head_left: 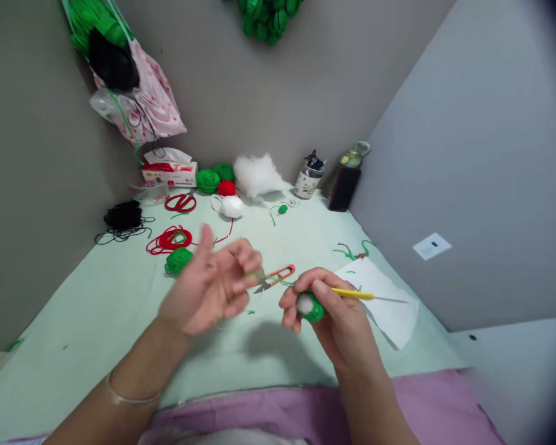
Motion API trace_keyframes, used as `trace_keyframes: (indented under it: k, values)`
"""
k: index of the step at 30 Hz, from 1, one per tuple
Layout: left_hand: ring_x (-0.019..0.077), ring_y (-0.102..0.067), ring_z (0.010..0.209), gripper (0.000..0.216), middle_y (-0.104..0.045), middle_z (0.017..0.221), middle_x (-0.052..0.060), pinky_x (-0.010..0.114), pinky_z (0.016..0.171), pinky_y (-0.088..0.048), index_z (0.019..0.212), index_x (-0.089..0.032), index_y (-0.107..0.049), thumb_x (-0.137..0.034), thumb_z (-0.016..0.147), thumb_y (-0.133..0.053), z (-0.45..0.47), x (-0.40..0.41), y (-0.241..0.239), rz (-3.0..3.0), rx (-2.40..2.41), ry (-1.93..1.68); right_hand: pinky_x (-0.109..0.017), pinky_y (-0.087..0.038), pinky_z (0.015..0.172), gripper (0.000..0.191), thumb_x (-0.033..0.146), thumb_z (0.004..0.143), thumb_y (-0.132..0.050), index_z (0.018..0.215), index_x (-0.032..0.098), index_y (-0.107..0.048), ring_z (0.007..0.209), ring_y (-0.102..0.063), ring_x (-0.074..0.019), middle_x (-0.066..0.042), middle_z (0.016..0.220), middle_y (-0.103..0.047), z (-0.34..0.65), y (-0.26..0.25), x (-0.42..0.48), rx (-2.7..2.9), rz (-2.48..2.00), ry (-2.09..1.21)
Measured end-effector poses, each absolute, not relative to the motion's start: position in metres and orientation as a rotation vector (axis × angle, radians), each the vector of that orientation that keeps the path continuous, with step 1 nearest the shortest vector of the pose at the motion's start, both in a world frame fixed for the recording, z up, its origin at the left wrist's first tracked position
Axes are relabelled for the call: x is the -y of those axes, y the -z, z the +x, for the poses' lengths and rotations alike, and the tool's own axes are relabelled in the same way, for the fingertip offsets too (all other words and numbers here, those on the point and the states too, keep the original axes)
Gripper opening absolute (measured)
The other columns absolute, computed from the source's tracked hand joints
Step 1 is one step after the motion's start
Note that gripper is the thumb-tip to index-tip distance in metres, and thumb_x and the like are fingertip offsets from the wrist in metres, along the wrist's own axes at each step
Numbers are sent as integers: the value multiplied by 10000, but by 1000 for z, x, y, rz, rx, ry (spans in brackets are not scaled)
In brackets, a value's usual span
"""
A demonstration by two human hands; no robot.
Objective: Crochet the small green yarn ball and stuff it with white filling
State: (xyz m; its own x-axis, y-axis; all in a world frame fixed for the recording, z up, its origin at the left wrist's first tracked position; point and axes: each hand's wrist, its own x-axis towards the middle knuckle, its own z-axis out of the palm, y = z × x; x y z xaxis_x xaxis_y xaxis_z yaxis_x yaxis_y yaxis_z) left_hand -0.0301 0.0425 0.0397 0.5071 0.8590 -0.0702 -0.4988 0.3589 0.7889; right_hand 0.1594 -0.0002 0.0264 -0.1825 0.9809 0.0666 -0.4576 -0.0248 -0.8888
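Observation:
My right hand [336, 303] holds a small green crocheted piece [315, 311] with white stuffing showing in its opening. In the same hand lies a crochet hook [359, 295] with a yellow handle, its metal end pointing right. To the left, my left hand [217, 278] is raised palm up, thumb stretched out and fingers half curled, a little blurred. A strand of green yarn [286, 282] runs from its fingers toward the crocheted piece. Between and behind the hands, orange thread snips [278, 276] lie on the pale green table cover [134, 315].
At the left are green yarn [176, 261], red yarn [167, 242], black yarn [123, 216] and red-handled scissors [180, 203]. Along the back stand a tissue box [176, 176], white stuffing [257, 176], a pen jar [309, 182] and a phone [345, 189]. White paper [391, 318] lies right.

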Motion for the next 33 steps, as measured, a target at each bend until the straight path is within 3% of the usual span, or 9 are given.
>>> trace_keyframes:
  k: [5,8,11,14,20,23,27,30,33]
  values:
    - [148,-566,733,596,-661,1074,8,305,672,-540,936,-313,-707,-744,997,-300,-43,-37,-61,892,-649,-1470,-238,-590,580,218,368,962,-692,847,202,-774,671,-758,-160,-58,824,-796,151,-14,-1,977,-782,-1402]
    - [124,-503,630,311,-653,1058,28,300,592,-481,890,-254,-719,-538,956,-610,-50,-47,-50,1472,-919,-1622,-247,-589,607,236,374,977,-674,853,199,-774,676,-751,-155,-55,838,-795,149,-11,1,1016,-816,-1315]
    - [204,-588,880,275,-668,1103,49,322,717,-468,1052,-248,-730,-447,866,-759,-59,-61,-38,1959,-1338,-1211,-231,-584,612,236,360,990,-662,863,194,-772,682,-749,-142,-46,842,-790,151,-13,2,1048,-835,-1268]
    - [194,-562,829,341,-561,810,8,319,755,-477,778,-213,-582,-495,968,-613,-50,-62,-33,1779,-1292,-1340,-212,-576,568,222,335,992,-658,863,185,-759,659,-754,-138,-46,820,-786,151,-17,3,1029,-759,-1449]
    - [102,-331,488,605,-364,577,-53,227,444,-458,642,-212,-437,-722,967,-449,-10,-39,-27,1009,-448,-757,-184,-556,500,223,333,1013,-626,899,189,-752,595,-759,-136,-52,792,-802,156,-24,8,960,-515,-1714]
    - [73,-328,459,528,-446,655,-38,149,325,-371,694,-196,-528,-633,990,-516,-22,-37,-41,637,-316,-935,-174,-557,501,221,323,1007,-637,877,184,-751,594,-754,-127,-40,784,-797,160,-24,8,929,-545,-1646]
    - [178,-702,996,610,-729,1046,24,365,891,-646,950,-293,-721,-714,1022,-285,-35,-36,-56,780,-380,-1413,-182,-571,537,228,323,999,-652,857,180,-759,616,-751,-123,-41,788,-793,153,-19,6,923,-627,-1567]
    - [260,-472,1474,725,-737,1268,-18,541,1305,-231,712,-268,-694,-681,1044,-200,-31,-34,-42,1499,-503,-1587,-204,-587,584,229,332,999,-652,868,188,-772,664,-755,-131,-40,827,-790,147,-15,6,969,-709,-1432]
    - [326,-397,1529,640,-726,1351,44,617,1297,55,670,-226,-659,-610,1058,-325,-27,-35,-17,2318,-796,-1483,-231,-591,626,235,344,1014,-628,887,210,-773,699,-752,-137,-33,880,-786,147,-12,6,1008,-777,-1301]
